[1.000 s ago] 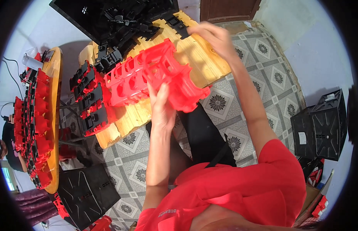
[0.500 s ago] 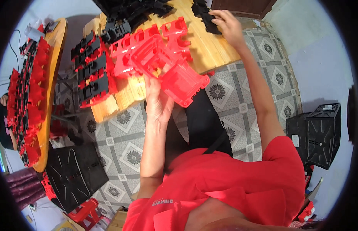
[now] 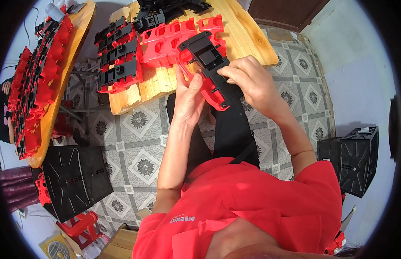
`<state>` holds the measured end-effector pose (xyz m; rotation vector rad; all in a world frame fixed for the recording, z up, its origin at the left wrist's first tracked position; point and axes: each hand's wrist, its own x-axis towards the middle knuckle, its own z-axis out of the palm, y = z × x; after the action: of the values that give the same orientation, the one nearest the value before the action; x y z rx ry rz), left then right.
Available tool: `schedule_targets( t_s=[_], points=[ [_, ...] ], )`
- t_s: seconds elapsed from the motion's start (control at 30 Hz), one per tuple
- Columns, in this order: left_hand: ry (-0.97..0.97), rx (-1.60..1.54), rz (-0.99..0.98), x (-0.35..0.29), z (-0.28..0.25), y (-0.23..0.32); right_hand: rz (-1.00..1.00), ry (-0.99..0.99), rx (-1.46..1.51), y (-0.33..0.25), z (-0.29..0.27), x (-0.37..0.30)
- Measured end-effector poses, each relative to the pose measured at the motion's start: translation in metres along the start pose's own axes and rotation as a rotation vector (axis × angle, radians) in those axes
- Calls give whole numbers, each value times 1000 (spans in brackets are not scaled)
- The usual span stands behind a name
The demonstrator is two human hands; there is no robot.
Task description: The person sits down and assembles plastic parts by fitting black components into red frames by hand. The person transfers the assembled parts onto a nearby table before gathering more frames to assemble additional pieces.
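Observation:
In front of my lap, my left hand (image 3: 188,98) grips a red plastic housing (image 3: 210,96) from its left side, thumb along the edge. A long black plastic plate (image 3: 201,44) with a rectangular recess lies over the housing and hides most of it. My right hand (image 3: 251,83) is closed on the plate's right edge with bent fingers. Whether the plate is fully seated cannot be made out. Just beyond, more red housings (image 3: 168,45) stand in rows on the wooden table (image 3: 248,39). At their left are red housings topped with black plates (image 3: 122,60).
Black plastic parts (image 3: 166,11) are heaped at the table's far side. A second table (image 3: 75,47) at left carries many red-and-black assemblies (image 3: 47,82). Black crates (image 3: 77,181) stand at lower left, others (image 3: 358,159) at right. Another person's hand (image 3: 6,87) shows at far left.
My right hand has brought the black plate from the table's far right to the red housing. The housing has turned, and the plate now covers it. The view has shifted slightly.

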<state>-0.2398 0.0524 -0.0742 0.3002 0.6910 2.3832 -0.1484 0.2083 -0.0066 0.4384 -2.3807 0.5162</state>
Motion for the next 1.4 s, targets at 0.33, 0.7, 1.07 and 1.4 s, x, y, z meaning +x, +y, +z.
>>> schedule_targets(
  t_s=[0.33, 0.7, 1.07, 1.4],
  points=[
    [61, 105, 79, -8, -4, 1, 47, -34, 52, -5, -1, 3],
    [41, 183, 103, -5, -5, -2, 220, 19, 441, 12, 27, -6],
    [70, 252, 177, -4, -12, -9, 94, 128, 184, 1, 51, -2],
    [49, 259, 194, -2, -17, -9, 246, 116, 352, -2, 53, -3]
  ],
)
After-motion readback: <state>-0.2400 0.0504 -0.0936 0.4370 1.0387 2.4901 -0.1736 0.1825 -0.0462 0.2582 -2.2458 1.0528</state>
